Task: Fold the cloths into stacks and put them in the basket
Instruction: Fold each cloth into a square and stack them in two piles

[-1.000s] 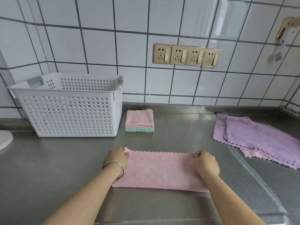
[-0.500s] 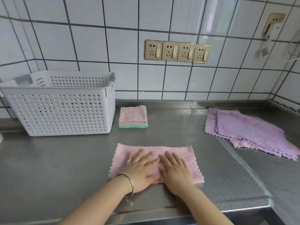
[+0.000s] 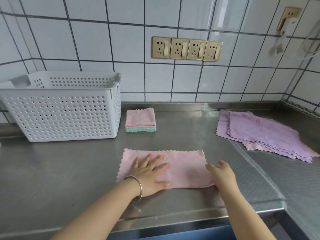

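Note:
A pink cloth (image 3: 185, 163), folded into a long rectangle, lies flat on the steel counter in front of me. My left hand (image 3: 149, 174) presses flat on its left half with the fingers spread. My right hand (image 3: 222, 175) sits at the cloth's right edge with the fingers slightly curled and apart; it hides the near right corner. The white perforated basket (image 3: 60, 116) stands at the back left. Just right of it lies a small folded stack (image 3: 140, 118), pink on top and green underneath.
A pile of unfolded purple cloths (image 3: 259, 132) lies at the back right, with a pink one (image 3: 254, 147) peeking out beneath. Wall sockets (image 3: 187, 49) are on the tiled wall behind. The counter's front edge (image 3: 190, 217) runs just below my forearms.
Both hands first held the cloth's far corners, then pressed side by side on its middle. Now my right hand has slid to the right edge while my left stays flat.

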A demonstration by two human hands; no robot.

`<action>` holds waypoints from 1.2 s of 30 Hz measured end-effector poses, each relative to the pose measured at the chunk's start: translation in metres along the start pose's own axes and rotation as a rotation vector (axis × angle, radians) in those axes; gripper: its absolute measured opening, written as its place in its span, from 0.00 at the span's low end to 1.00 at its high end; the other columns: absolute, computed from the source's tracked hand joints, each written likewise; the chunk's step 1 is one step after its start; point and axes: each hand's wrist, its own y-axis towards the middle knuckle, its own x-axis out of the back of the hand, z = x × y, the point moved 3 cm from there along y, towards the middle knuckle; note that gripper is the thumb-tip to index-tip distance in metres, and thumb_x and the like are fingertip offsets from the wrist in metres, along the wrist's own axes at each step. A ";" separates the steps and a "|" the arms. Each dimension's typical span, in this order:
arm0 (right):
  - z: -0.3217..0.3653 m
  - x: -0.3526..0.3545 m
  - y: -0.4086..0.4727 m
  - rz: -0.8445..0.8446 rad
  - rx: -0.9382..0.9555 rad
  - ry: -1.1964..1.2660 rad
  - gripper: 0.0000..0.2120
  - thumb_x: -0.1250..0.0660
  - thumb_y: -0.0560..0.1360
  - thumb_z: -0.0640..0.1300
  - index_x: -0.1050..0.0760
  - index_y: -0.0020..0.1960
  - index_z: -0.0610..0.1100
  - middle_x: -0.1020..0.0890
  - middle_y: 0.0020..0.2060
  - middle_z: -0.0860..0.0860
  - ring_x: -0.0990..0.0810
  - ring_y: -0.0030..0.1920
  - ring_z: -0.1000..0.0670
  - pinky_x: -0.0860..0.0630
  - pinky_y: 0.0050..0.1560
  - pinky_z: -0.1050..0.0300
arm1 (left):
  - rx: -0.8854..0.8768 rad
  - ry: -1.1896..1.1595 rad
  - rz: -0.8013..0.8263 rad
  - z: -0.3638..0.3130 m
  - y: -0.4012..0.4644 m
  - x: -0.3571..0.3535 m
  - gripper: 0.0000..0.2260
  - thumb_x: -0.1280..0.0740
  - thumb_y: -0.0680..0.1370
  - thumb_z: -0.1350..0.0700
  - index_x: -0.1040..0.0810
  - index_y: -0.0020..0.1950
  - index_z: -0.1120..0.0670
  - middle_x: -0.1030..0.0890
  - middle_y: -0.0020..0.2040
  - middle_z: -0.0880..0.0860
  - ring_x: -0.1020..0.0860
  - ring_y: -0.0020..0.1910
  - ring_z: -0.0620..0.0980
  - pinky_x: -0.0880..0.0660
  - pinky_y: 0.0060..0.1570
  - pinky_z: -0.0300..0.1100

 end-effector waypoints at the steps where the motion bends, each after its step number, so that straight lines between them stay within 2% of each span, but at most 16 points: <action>1: 0.005 0.002 0.000 0.048 -0.031 -0.048 0.23 0.32 0.68 0.51 0.26 0.59 0.41 0.21 0.51 0.43 0.24 0.54 0.42 0.30 0.53 0.54 | 0.003 0.002 0.013 -0.001 0.000 0.000 0.31 0.50 0.75 0.32 0.58 0.74 0.36 0.64 0.77 0.44 0.67 0.75 0.52 0.63 0.72 0.62; 3: 0.017 0.008 -0.004 0.143 -0.078 -0.136 0.14 0.32 0.68 0.53 0.26 0.41 0.42 0.27 0.33 0.47 0.28 0.34 0.46 0.33 0.36 0.58 | 0.018 0.021 0.040 -0.005 0.001 0.002 0.33 0.50 0.73 0.30 0.59 0.74 0.36 0.65 0.77 0.45 0.67 0.75 0.55 0.62 0.71 0.65; 5: 0.019 0.011 -0.001 0.187 -0.110 -0.217 0.12 0.33 0.72 0.48 0.27 0.39 0.39 0.30 0.29 0.46 0.33 0.27 0.48 0.39 0.28 0.60 | 0.030 0.047 0.072 -0.010 0.003 0.005 0.35 0.49 0.71 0.28 0.60 0.73 0.35 0.65 0.76 0.45 0.67 0.75 0.59 0.61 0.68 0.68; 9: 0.022 0.002 -0.004 0.247 -0.010 -0.261 0.05 0.35 0.72 0.40 0.25 0.39 0.40 0.31 0.28 0.47 0.35 0.27 0.48 0.38 0.29 0.60 | 0.038 0.058 0.109 -0.018 0.007 0.007 0.37 0.49 0.68 0.25 0.61 0.72 0.33 0.67 0.76 0.45 0.68 0.73 0.63 0.62 0.65 0.72; 12: 0.025 -0.007 -0.013 0.072 0.171 -0.265 0.05 0.36 0.66 0.42 0.29 0.34 0.42 0.28 0.27 0.49 0.30 0.31 0.46 0.36 0.30 0.59 | 0.053 0.004 0.081 -0.018 0.008 0.008 0.34 0.52 0.71 0.27 0.60 0.73 0.35 0.66 0.76 0.46 0.68 0.74 0.62 0.63 0.66 0.71; 14: 0.029 -0.016 -0.022 -0.083 0.345 -0.312 0.03 0.36 0.68 0.39 0.26 0.35 0.42 0.24 0.29 0.49 0.25 0.37 0.42 0.37 0.32 0.57 | 0.052 -0.081 0.030 -0.020 0.006 0.018 0.27 0.55 0.77 0.34 0.53 0.74 0.38 0.58 0.78 0.49 0.61 0.76 0.58 0.59 0.70 0.65; 15: 0.032 -0.022 -0.028 -0.164 0.434 -0.348 0.03 0.35 0.69 0.38 0.24 0.37 0.42 0.22 0.33 0.48 0.23 0.40 0.40 0.37 0.34 0.58 | 0.045 -0.201 -0.038 -0.024 0.003 0.028 0.23 0.55 0.80 0.39 0.45 0.74 0.43 0.48 0.77 0.52 0.51 0.76 0.56 0.54 0.73 0.60; 17: 0.041 -0.037 -0.043 -0.276 0.631 -0.407 0.04 0.33 0.68 0.36 0.22 0.38 0.44 0.20 0.36 0.48 0.21 0.37 0.40 0.36 0.32 0.59 | 0.121 -0.663 -0.231 -0.025 0.003 0.044 0.22 0.50 0.81 0.44 0.25 0.60 0.56 0.25 0.62 0.61 0.28 0.60 0.54 0.36 0.67 0.50; 19: 0.047 -0.057 -0.054 -0.280 0.862 -0.464 0.06 0.33 0.60 0.35 0.23 0.34 0.44 0.22 0.30 0.49 0.22 0.30 0.43 0.37 0.26 0.60 | 0.248 -1.049 -0.335 -0.021 0.007 0.050 0.20 0.39 0.75 0.42 0.19 0.40 0.57 0.19 0.49 0.63 0.25 0.44 0.54 0.28 0.53 0.48; 21: 0.049 -0.075 -0.063 -0.232 1.071 -0.493 0.10 0.35 0.56 0.35 0.24 0.36 0.44 0.24 0.29 0.50 0.24 0.30 0.46 0.35 0.26 0.58 | 0.348 -1.270 -0.349 -0.018 0.009 0.048 0.16 0.34 0.69 0.44 0.22 0.31 0.56 0.19 0.39 0.63 0.26 0.38 0.53 0.28 0.43 0.45; 24: 0.044 -0.096 -0.071 -0.098 1.241 -0.446 0.14 0.36 0.60 0.33 0.31 0.42 0.46 0.25 0.32 0.50 0.31 0.35 0.49 0.36 0.32 0.57 | 0.471 -1.291 -0.338 -0.002 0.011 0.042 0.15 0.35 0.74 0.57 0.29 0.27 0.56 0.27 0.28 0.57 0.30 0.30 0.53 0.31 0.36 0.40; 26: 0.042 -0.099 -0.073 -0.045 1.253 -0.418 0.17 0.35 0.59 0.32 0.33 0.43 0.47 0.24 0.35 0.49 0.33 0.38 0.50 0.34 0.34 0.59 | 0.563 -1.221 -0.342 0.011 0.004 0.040 0.14 0.38 0.75 0.55 0.30 0.29 0.57 0.28 0.27 0.55 0.30 0.27 0.52 0.30 0.27 0.32; 28: 0.038 -0.099 -0.071 -0.008 1.191 -0.445 0.22 0.35 0.56 0.33 0.31 0.47 0.47 0.21 0.42 0.49 0.28 0.41 0.49 0.27 0.37 0.59 | 0.627 -1.141 -0.405 0.026 0.001 0.039 0.15 0.38 0.70 0.46 0.21 0.39 0.58 0.19 0.39 0.59 0.22 0.36 0.55 0.22 0.38 0.33; 30: 0.034 -0.100 -0.066 0.051 1.103 -0.487 0.29 0.35 0.55 0.31 0.26 0.56 0.45 0.21 0.55 0.47 0.23 0.51 0.45 0.22 0.47 0.56 | 0.578 -1.151 -0.410 0.036 -0.001 0.041 0.18 0.39 0.74 0.47 0.20 0.52 0.59 0.19 0.53 0.62 0.20 0.52 0.59 0.24 0.55 0.47; 33: 0.033 -0.103 -0.063 0.170 0.954 -0.561 0.36 0.38 0.65 0.30 0.36 0.71 0.46 0.36 0.72 0.48 0.34 0.69 0.46 0.30 0.63 0.57 | 0.512 -1.072 -0.401 0.053 -0.007 0.046 0.14 0.40 0.79 0.54 0.23 0.56 0.61 0.21 0.55 0.65 0.22 0.53 0.62 0.27 0.48 0.45; 36: 0.031 -0.110 -0.065 0.264 0.906 -0.637 0.33 0.43 0.73 0.34 0.44 0.75 0.50 0.46 0.76 0.54 0.44 0.75 0.52 0.36 0.67 0.60 | 0.516 -0.972 -0.402 0.068 -0.014 0.040 0.12 0.38 0.78 0.53 0.21 0.52 0.60 0.20 0.53 0.66 0.21 0.49 0.62 0.31 0.42 0.42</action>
